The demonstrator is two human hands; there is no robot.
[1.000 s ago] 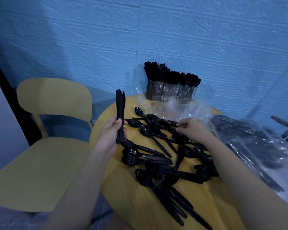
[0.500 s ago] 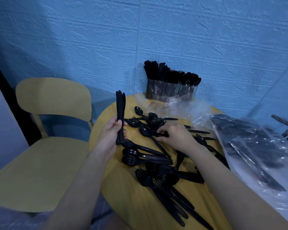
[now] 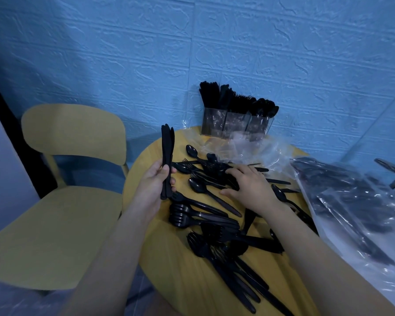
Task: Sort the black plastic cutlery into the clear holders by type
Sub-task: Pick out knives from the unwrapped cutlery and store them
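**On the round table: left hand holds knives, right hand on the loose pile**

Landmark: round yellow table [image 3: 169, 281].

- Left hand [image 3: 154, 185], over the table's left edge: grip clenched round a bundle of black knives [image 3: 167, 156], held upright, blades up, thumb across the handles.
- Right hand [image 3: 251, 185], near the table's centre: palm down on the loose cutlery pile [image 3: 214, 215], fingers spread and bent at the tips, touching the pieces below. Cannot tell whether any piece is actually grasped.
- Loose pile is a mix of black forks, spoons and knives, spread from the table's centre to its near edge. One spoon [image 3: 192, 150] lies on the far-left part of the table, just beyond the rest.
- Clear holders [image 3: 235, 124] stand at the table's far edge, against the blue wall [image 3: 260, 42]. Three compartments side by side, all packed with upright black cutlery; forks' tines show in the middle one, rounded ends in the right one.
- Crumpled clear wrap [image 3: 244, 149] lies on the table between the holders and the pile.
- Clear bags of more black cutlery [image 3: 351, 201] sit off the table's right side.
- Yellow chair [image 3: 62, 179] stands to the table's left.
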